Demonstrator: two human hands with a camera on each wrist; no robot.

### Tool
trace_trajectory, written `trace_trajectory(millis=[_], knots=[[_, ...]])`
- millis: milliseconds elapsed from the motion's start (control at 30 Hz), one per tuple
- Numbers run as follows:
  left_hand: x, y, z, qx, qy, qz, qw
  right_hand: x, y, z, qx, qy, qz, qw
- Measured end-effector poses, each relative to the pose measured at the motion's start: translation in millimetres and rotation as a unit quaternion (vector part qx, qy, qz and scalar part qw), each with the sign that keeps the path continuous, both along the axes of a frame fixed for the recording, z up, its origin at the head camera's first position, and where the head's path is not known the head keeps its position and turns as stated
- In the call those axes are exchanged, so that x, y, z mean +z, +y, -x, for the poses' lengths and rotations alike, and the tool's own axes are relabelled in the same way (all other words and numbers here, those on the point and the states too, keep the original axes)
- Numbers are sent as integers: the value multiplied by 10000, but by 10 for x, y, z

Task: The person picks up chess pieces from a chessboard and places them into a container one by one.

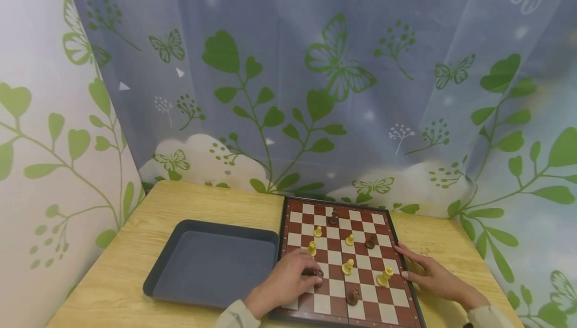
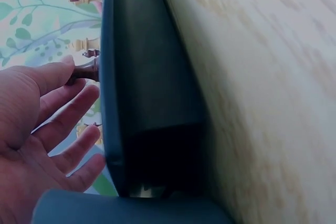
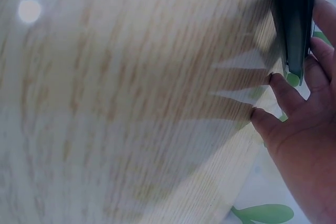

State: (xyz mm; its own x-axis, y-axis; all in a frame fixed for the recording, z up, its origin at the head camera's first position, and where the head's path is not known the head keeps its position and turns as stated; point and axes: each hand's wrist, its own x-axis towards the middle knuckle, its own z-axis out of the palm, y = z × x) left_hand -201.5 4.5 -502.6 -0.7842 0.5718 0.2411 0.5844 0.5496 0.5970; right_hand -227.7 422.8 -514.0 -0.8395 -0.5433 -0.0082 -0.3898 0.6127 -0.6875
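Dark brown and smooth in the head view, a turned chess piece (image 1: 319, 280) was at the near left of the red-and-cream checkered board (image 1: 322, 304). In the left wrist view, the left hand (image 2: 34, 148) pinched it between thumb and finger; light, upright holding seemed wise. In the right wrist view, the right hand (image 3: 315, 129) held nothing, fingers loosely spread near the streaky wood-grained tabletop (image 3: 105, 129).

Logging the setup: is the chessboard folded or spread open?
Spread open: the chessboard lies flat on the table, checkered squares facing up, chess pieces spread across both halves.
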Motion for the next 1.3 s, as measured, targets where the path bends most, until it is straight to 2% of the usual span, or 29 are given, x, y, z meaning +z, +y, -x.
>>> trace_trajectory(millis=[433,700,833,1100,1300], knots=[[-27,6,-18,59,189,8,9998,-43,-15,-18,-17,-15,229,9997],[-51,12,-13,94,242,59,9996,-45,-25,-53,-263,134,-150,9995],[-48,18,-11,105,257,102,9996,-67,-22,-69,-318,311,-244,9987],[-31,20,-21,120,238,101,9996,-147,-8,-79,-245,969,-525,9936],[-25,10,-26,77,244,44,9997,-179,-14,-105,-415,1245,-879,9874]])
